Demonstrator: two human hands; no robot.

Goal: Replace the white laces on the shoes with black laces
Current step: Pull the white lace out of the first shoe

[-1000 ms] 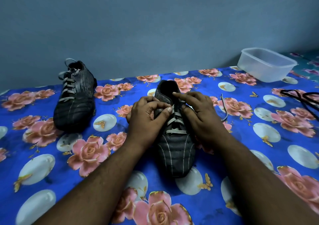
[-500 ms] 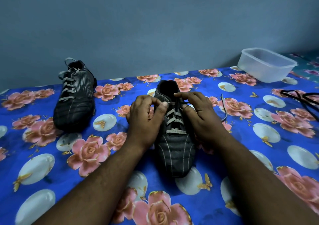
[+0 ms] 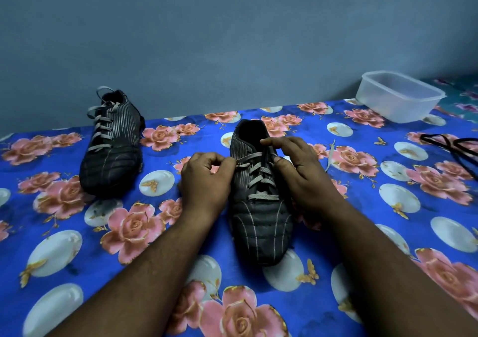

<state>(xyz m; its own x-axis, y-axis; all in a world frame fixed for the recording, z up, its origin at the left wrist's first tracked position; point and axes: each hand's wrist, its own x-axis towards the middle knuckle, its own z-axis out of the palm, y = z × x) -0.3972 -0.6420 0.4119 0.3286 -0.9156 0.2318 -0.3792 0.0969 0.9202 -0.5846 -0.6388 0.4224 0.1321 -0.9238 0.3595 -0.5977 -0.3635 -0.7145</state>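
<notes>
The near shoe (image 3: 258, 207) lies at the middle of the bench (image 3: 388, 207), toe towards the person, its white lace (image 3: 261, 178) threaded through most rows. The left hand (image 3: 204, 181) has its grip closed in a pinch on the top run of that lace, at about 9 o'clock from the shoe's opening. The right hand (image 3: 297, 171) rests on the shoe's other side, its forefinger curled over the collar and its thumb pressed on the eyelet row; whether it has hold of the lace itself I cannot tell.

The risk from here is mostly one of dragging. If the left hand pulls sideways while the right lets up, the shoe would likely slide or roll on the flowered cloth instead of giving up lace. A crossed row lower down could bind and stop the pull.

The second shoe (image 3: 113, 145), at 10 o'clock, is fully laced in white. The black laces (image 3: 450, 142) lie at 3 o'clock, near the edge, beside a plastic tub (image 3: 398, 98).
</notes>
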